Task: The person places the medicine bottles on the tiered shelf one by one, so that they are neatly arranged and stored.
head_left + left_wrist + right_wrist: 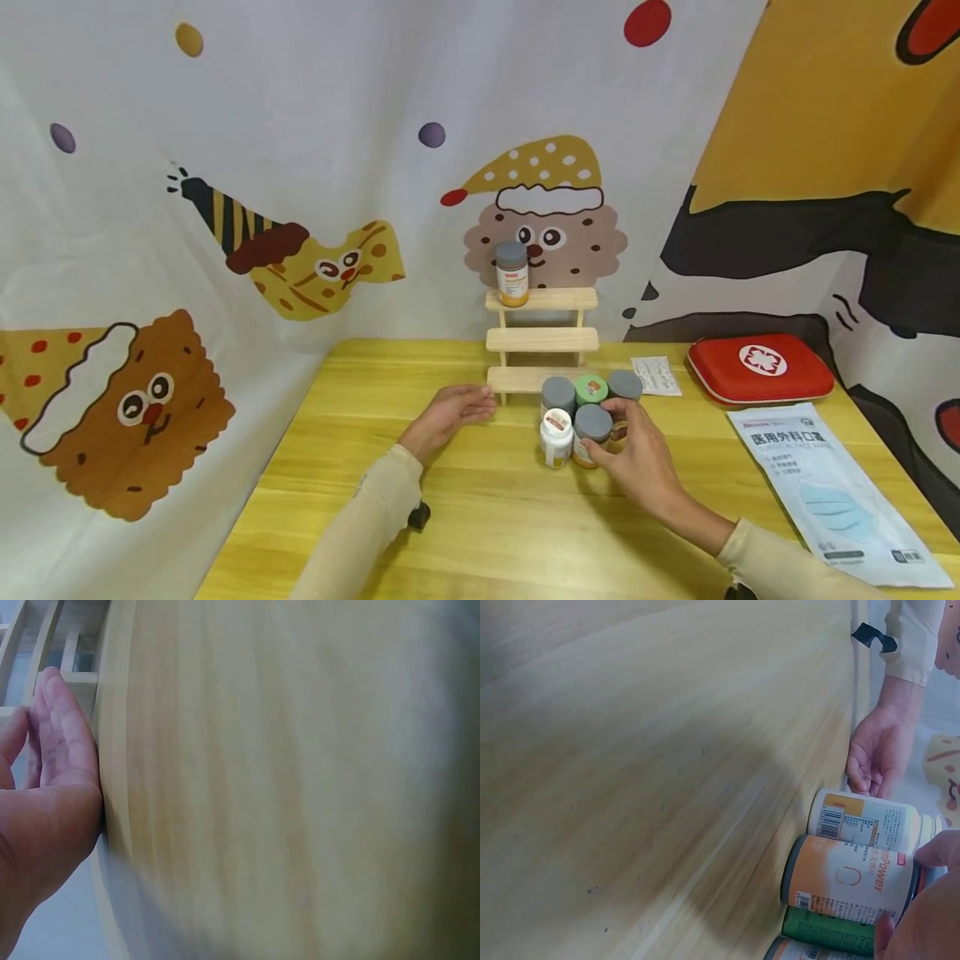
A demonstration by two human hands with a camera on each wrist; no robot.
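Table-top arrangement, seen from the head and both wrists. The right hand (637, 458) pinches the front grey-lidded bottle (592, 429) near its lid, between thumb and fingers; the bottle stands upright, to the left of that palm. The left hand (453, 414), empty, has its fingers extended and close together, its little-finger side towards the table (360, 500). It lies well apart from the pinched bottle, with the white bottle (557, 442) between them. Its fingertips point at the lower left end of the wooden stand (542, 339); whether they touch it cannot be told. Behind the pinched bottle are a green-lidded bottle (592, 388) and two further grey lids (558, 392). The stand rises near the table's far edge, one bottle (512, 279) on its top step. A red case (761, 368) occupies the far right corner; a mask packet (832, 496) lies along the right edge.
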